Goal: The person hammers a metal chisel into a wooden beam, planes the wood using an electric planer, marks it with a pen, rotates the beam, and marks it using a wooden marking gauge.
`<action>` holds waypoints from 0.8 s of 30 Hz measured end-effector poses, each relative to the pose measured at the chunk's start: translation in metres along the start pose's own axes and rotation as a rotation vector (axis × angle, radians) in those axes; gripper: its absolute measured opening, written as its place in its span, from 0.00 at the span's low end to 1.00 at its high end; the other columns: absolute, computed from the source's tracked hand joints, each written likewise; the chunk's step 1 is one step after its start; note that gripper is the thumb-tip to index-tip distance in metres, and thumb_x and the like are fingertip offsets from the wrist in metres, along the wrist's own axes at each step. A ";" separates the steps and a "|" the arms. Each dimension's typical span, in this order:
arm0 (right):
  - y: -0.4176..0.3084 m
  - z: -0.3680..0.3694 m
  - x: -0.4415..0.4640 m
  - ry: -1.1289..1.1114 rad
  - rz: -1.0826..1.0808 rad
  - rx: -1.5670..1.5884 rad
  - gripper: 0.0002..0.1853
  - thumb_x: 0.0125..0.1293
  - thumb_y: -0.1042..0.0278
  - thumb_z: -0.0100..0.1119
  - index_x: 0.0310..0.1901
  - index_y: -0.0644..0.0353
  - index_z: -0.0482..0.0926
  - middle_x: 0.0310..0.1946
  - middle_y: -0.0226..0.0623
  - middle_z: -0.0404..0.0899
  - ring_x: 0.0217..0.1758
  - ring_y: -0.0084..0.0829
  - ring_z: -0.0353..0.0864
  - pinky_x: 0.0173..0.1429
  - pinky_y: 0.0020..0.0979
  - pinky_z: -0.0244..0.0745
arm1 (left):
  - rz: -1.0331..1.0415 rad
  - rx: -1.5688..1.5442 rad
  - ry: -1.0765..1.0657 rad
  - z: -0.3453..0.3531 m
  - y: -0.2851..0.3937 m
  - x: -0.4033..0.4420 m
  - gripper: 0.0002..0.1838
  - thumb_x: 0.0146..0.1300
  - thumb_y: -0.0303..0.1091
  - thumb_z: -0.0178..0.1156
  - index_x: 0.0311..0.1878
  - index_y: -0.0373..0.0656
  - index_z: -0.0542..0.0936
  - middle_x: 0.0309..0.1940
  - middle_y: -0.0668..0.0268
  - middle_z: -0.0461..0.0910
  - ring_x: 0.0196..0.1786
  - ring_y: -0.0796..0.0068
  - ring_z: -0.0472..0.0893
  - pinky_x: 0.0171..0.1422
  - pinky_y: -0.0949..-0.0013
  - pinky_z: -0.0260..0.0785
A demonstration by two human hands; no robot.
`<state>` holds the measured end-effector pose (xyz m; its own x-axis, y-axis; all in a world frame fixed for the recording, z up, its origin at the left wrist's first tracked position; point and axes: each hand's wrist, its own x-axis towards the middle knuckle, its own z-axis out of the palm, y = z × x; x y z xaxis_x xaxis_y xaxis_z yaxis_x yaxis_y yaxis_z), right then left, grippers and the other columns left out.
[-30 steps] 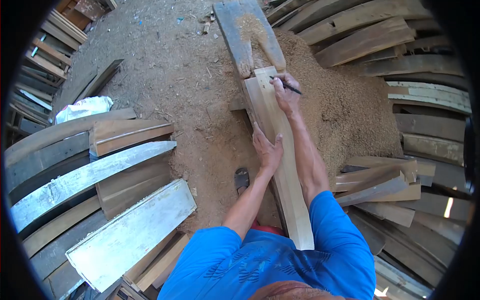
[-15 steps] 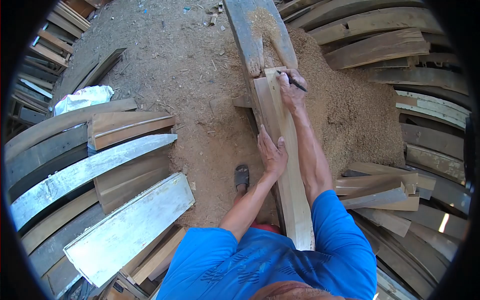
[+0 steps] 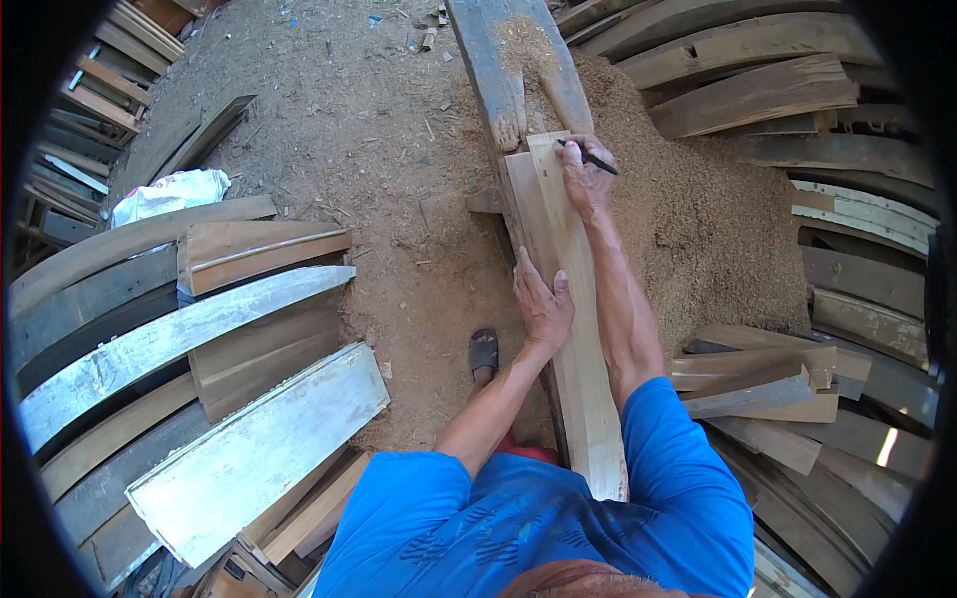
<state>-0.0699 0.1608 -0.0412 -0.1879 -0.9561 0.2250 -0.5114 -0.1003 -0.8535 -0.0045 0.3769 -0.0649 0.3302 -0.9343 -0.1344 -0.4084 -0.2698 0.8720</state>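
A long pale wooden board [image 3: 583, 369] lies lengthwise in front of me, with a slightly darker board [image 3: 528, 199] along its left side. Both rest on a weathered wooden bench [image 3: 488, 75]. My left hand [image 3: 543, 304] lies on the boards about midway, fingers stretched out and thumb apart. At the far end, my right hand [image 3: 588, 179] is closed around a black pen [image 3: 596, 159]. The pen's tip points left, over the pale board's far end; whether it touches the wood I cannot tell.
Sawdust [image 3: 718, 239] is heaped right of the bench. Stacked planks [image 3: 768, 95] line the right side, with short offcuts [image 3: 758, 369] nearer me. On the left are more planks, a white-painted board [image 3: 259, 453] and a white sack [image 3: 169, 196]. A sandalled foot [image 3: 483, 349] stands beside the bench.
My right hand has shifted very slightly to the right and tilted, and the pen now lies at a flatter angle. My left hand stays in place on the boards.
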 end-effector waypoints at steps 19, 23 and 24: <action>-0.035 0.017 -0.073 -0.160 -0.172 -0.575 0.18 0.66 0.64 0.59 0.58 0.45 0.82 0.40 0.43 0.75 0.48 0.48 0.77 0.49 0.49 0.71 | 0.143 -0.075 0.018 0.002 -0.009 0.009 0.43 0.72 0.44 0.57 0.79 0.29 0.50 0.75 0.36 0.58 0.76 0.36 0.60 0.81 0.44 0.50; -0.035 0.021 -0.074 -0.209 -0.097 -0.658 0.20 0.68 0.61 0.57 0.61 0.42 0.80 0.45 0.44 0.74 0.50 0.49 0.76 0.51 0.50 0.70 | 0.118 -0.088 0.022 0.002 -0.009 0.007 0.44 0.72 0.47 0.57 0.79 0.30 0.50 0.75 0.36 0.58 0.76 0.36 0.60 0.81 0.44 0.51; -0.038 0.020 -0.074 -0.213 -0.105 -0.654 0.20 0.68 0.61 0.57 0.61 0.43 0.80 0.44 0.44 0.74 0.50 0.49 0.76 0.52 0.50 0.70 | 0.106 -0.084 0.023 0.002 -0.008 0.007 0.44 0.72 0.47 0.58 0.79 0.30 0.50 0.75 0.36 0.59 0.76 0.36 0.60 0.81 0.44 0.51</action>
<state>-0.0202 0.2303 -0.0348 0.0242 -0.9903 0.1366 -0.9307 -0.0723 -0.3586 -0.0004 0.3723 -0.0741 0.3091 -0.9506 -0.0295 -0.3694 -0.1485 0.9173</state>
